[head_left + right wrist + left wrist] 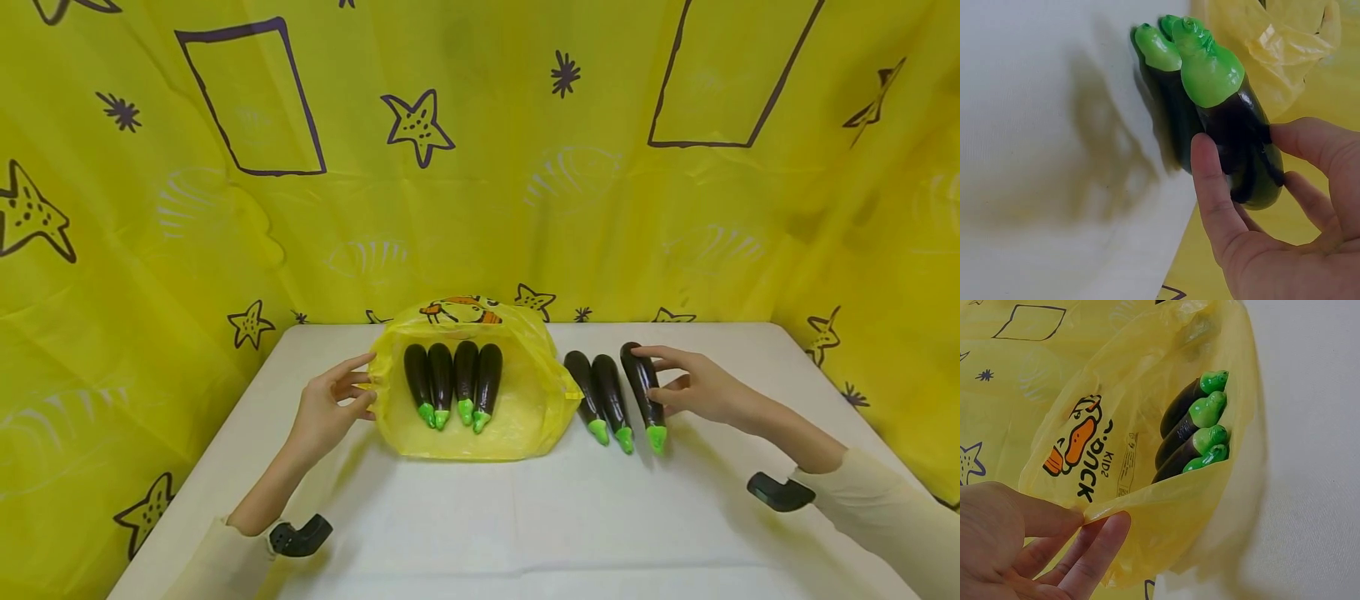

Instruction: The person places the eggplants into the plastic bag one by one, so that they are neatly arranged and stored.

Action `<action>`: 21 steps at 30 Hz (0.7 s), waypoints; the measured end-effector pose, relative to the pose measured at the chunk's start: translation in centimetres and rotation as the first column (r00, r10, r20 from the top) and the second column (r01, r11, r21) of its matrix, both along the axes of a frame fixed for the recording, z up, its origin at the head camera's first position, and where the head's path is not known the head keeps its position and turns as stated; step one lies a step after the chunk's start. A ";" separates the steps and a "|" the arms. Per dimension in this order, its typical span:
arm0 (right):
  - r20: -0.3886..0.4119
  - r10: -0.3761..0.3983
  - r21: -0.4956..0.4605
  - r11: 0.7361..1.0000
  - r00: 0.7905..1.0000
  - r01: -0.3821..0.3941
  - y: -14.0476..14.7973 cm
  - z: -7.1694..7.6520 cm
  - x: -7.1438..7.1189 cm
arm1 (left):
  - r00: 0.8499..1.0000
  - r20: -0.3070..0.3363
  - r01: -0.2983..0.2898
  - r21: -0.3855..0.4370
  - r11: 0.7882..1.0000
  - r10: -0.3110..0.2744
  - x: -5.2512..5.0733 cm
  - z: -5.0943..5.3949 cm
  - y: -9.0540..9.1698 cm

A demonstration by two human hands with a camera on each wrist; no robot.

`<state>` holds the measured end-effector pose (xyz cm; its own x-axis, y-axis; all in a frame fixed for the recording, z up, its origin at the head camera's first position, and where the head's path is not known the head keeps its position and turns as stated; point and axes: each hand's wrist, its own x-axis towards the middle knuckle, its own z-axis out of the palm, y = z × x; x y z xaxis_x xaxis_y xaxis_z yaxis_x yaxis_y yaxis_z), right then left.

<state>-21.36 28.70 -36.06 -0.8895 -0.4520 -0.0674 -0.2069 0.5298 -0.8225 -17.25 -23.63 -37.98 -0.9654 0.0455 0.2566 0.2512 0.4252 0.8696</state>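
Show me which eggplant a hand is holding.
The rightmost eggplant in the head view, gripped by the right hand; two others lie untouched beside the yellow bag, and four inside it.

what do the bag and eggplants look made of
Bag: probably thin plastic film, slightly glossy; it looks translucent and wrinkled.

Eggplants: hard to say, perhaps moulded plastic or coated foam; smooth and glossy, with bright highlights and paint-like green ends.
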 end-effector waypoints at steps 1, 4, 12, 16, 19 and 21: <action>-0.004 -0.001 0.004 1.000 1.000 0.001 0.0 0.1 0.1 | 1.000 0.000 0.000 -0.001 1.000 0.000 0.0 0.0 0.0; -0.021 0.002 0.013 1.000 1.000 -0.001 -0.2 0.5 0.3 | 1.000 -0.002 0.001 -0.002 1.000 -0.001 0.0 0.0 0.0; -0.047 0.020 0.011 1.000 0.999 -0.019 -0.6 1.3 1.1 | 1.000 -0.001 0.001 0.004 1.000 -0.001 -0.1 -0.2 0.0; -0.060 0.028 0.020 0.999 0.998 -0.027 -1.0 1.7 1.5 | 1.000 -0.005 0.007 0.008 1.000 -0.007 -0.1 -0.3 0.0; -0.074 0.038 0.021 0.999 0.997 -0.036 -1.3 2.1 1.8 | 1.000 -0.007 0.011 0.013 1.000 -0.010 -0.1 -0.3 0.0; -0.084 0.048 0.017 0.999 0.995 -0.047 -1.6 2.3 2.0 | 1.000 -0.007 0.012 0.014 1.000 -0.012 -0.2 -0.3 0.0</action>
